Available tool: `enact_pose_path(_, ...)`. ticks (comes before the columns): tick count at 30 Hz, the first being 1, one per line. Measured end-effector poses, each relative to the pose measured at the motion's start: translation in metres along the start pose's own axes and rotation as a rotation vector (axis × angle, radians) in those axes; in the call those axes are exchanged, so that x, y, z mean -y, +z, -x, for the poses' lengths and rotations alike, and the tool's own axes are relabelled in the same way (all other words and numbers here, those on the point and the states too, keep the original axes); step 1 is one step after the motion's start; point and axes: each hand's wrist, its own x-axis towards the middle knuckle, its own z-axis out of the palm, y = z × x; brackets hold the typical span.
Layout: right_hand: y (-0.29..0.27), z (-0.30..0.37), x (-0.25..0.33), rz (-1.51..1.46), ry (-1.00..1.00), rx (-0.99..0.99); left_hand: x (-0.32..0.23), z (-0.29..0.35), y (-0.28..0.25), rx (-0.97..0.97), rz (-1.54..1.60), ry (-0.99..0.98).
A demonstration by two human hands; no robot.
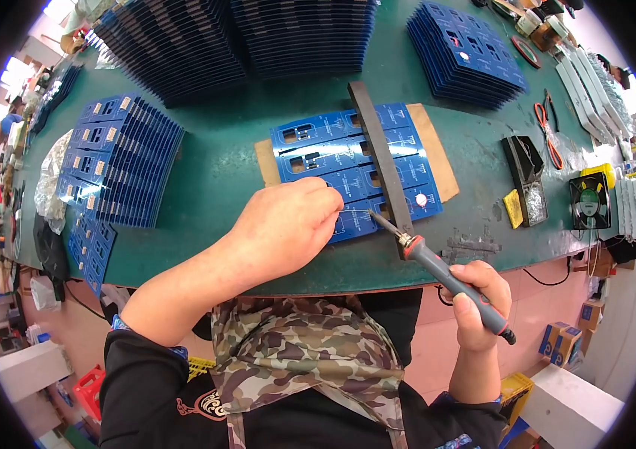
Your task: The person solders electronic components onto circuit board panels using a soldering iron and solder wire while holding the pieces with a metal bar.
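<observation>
A blue circuit board panel [351,183] lies on the table before me, with a long dark bar [380,153] across it. My right hand [480,303] grips the grey handle of a soldering iron [437,268]. The iron's tip reaches the lower part of the panel, just left of the bar. Closed in a pinch, my left hand [292,221] is over the panel's lower left; a thin solder wire [355,210] runs from its fingers toward the tip. The fingertips are partly hidden, and whether tip and wire touch is too small to tell.
Tall stacks of blue panels [303,37] stand at the back, with more stacks at left [120,161] and back right [467,56]. Cardboard [436,153] lies under the worked panel. At right are a black soldering stand [527,179], red-handled pliers [550,138] and a small fan [589,200].
</observation>
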Motion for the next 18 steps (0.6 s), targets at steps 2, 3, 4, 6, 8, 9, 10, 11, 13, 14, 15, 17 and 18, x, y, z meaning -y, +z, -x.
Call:
enact_pose_path(2,0.000,0.000,0.000,-0.005,0.002,-0.004,0.000,-0.001,0.001,0.002,-0.003,0.014)
enact_pose_path(3,0.000,0.001,-0.001,0.003,-0.009,-0.009,0.000,-0.001,0.001,0.002,-0.006,0.029)
enact_pose_path(4,-0.001,0.002,-0.002,0.009,-0.019,-0.012,0.000,-0.001,0.002,0.004,-0.006,0.027)
enact_pose_path(6,-0.001,0.002,0.000,0.015,-0.006,-0.009,0.000,-0.002,0.004,0.017,-0.016,0.039)
enact_pose_path(8,-0.001,0.003,0.002,0.022,0.008,-0.007,-0.001,-0.002,0.005,0.023,-0.023,0.041)
enact_pose_path(9,-0.002,0.003,0.002,0.020,0.007,-0.009,-0.001,-0.002,0.005,0.026,-0.033,0.044)
enact_pose_path(10,-0.001,0.003,0.001,0.018,0.004,-0.011,-0.002,-0.003,0.006,0.028,-0.032,0.044)
enact_pose_path(11,-0.001,0.003,0.002,0.017,0.005,-0.011,-0.003,-0.003,0.006,0.032,-0.038,0.042)
enact_pose_path(13,0.000,0.001,0.005,0.043,-0.017,-0.004,-0.004,-0.004,0.007,0.037,-0.044,0.040)
enact_pose_path(14,-0.001,0.001,0.005,0.042,-0.017,-0.003,-0.004,-0.003,0.008,0.038,-0.048,0.047)
enact_pose_path(15,-0.001,0.002,0.005,0.051,-0.026,0.002,-0.004,-0.003,0.009,0.039,-0.051,0.055)
enact_pose_path(17,-0.001,0.002,0.006,0.060,-0.034,0.007,-0.007,-0.003,0.011,0.038,-0.053,0.056)
enact_pose_path(18,-0.001,0.002,0.007,0.069,-0.042,0.006,-0.008,-0.002,0.011,0.037,-0.055,0.058)
